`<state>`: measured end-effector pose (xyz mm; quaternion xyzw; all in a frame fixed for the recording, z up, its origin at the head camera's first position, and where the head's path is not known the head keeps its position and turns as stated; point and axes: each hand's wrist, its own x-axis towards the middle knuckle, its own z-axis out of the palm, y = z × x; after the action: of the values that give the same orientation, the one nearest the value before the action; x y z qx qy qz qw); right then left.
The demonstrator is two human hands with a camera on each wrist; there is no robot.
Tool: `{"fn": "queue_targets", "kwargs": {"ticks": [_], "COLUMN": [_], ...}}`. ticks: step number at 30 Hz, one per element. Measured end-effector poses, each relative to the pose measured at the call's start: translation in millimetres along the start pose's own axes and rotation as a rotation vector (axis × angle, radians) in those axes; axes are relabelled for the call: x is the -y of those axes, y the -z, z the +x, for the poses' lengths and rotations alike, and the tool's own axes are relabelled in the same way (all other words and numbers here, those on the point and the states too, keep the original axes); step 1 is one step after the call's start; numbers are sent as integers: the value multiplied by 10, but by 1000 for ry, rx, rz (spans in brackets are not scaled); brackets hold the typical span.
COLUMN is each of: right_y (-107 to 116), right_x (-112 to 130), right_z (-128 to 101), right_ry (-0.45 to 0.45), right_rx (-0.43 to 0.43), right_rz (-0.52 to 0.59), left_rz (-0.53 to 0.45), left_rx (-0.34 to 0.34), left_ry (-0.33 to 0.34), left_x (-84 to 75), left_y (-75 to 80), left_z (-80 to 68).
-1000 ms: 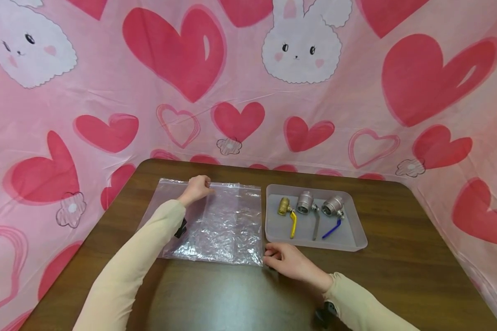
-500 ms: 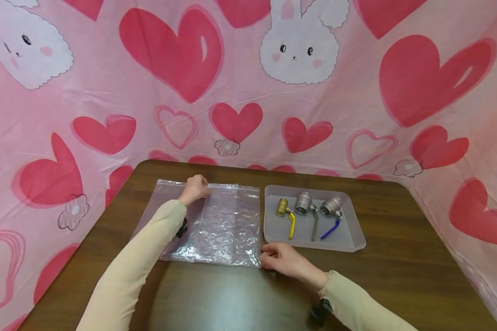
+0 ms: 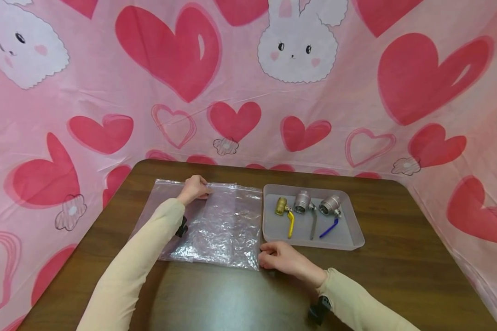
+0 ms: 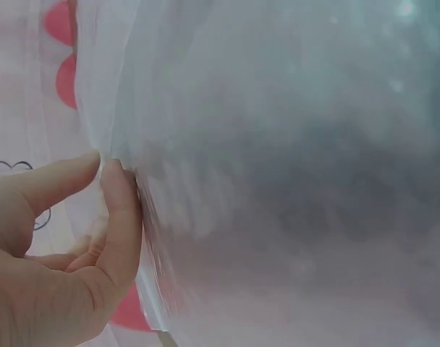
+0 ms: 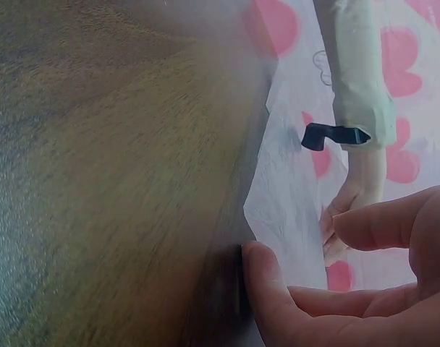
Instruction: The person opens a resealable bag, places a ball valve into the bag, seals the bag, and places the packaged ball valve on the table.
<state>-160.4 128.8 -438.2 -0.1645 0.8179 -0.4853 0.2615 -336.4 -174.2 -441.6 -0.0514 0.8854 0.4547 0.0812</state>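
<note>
A large clear zip-lock bag [image 3: 221, 225] lies flat on the table, its zip edge at the far side. My left hand [image 3: 194, 189] pinches that edge near its middle; the left wrist view shows thumb [image 4: 75, 172] and index finger close together at the plastic. At the bag's near right corner, my right hand [image 3: 287, 260] touches the plastic with its index finger [image 5: 262, 262], the thumb standing apart from it. Right of the bag, a translucent plastic tray [image 3: 335, 242] holds a brass ball valve [image 3: 281, 206] with a yellow lever and two steel ball valves [image 3: 302, 202], one grey-levered, one blue-levered.
The brown wooden table [image 3: 401, 257] has a pink cloth [image 3: 236, 82] with hearts and rabbits hanging behind it and at both sides. The tray's left wall stands right beside the bag's right edge. Both wrists carry small black cameras [image 3: 320, 309].
The bag's right edge and near right corner have shifted slightly toward the right and nearer to me. My left hand stays at the zip edge, and the right hand stays at the corner.
</note>
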Motion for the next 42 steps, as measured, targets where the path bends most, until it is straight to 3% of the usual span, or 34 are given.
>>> {"fn": "queue_targets", "kwargs": {"ticks": [8,17,26,42], "right_y": [-5,-9,-15,-20], "right_x": [0,9,15,8], "right_z": [15,13,36,61], "right_ry": [7,-13,-27,-49], "right_rx": [7,19,23,24], "right_rz": [-3,52,39,110], "left_rz": [-13,-108,-44,-200], "left_rx": [26,81,113,211], "left_ry": [-12,-27,-35,-161], "left_x": [-14,1,26,197], "left_y": [-3,25,90,226], "left_z": [-13,-46,-91,-308]}}
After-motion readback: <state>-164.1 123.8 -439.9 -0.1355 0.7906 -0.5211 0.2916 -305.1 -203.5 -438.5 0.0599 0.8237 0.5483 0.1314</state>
